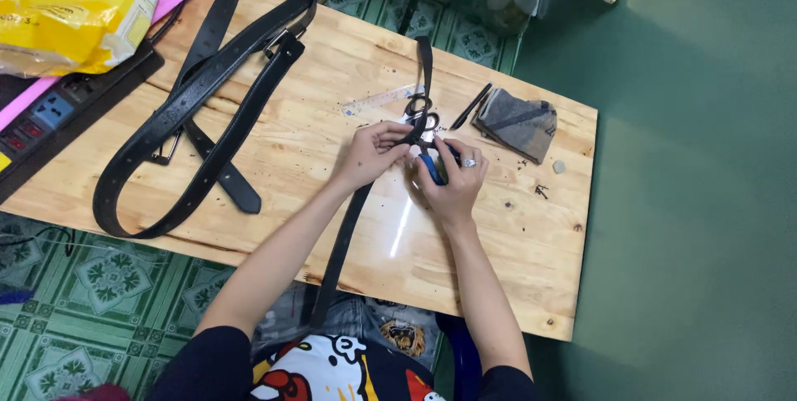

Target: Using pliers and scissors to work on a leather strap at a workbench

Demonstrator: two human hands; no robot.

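Observation:
A narrow black belt (342, 239) runs from my lap across the wooden table (515, 243) to its far edge. My left hand (365, 154) pinches this belt near the table's middle. My right hand (451, 178), with a ring on one finger, grips a blue-and-black handled tool (432, 168) pressed against the belt right beside the left fingers. Black scissors (418, 107) lie under the belt just beyond my hands, on a clear ruler (374, 101).
Wider black belts (199, 94) lie looped on the table's left half. A black pen (471, 107) and a folded grey cloth (516, 123) rest at the right. A yellow bag (75, 2), pink strip and power strip (50, 110) sit far left. Green floor lies to the right.

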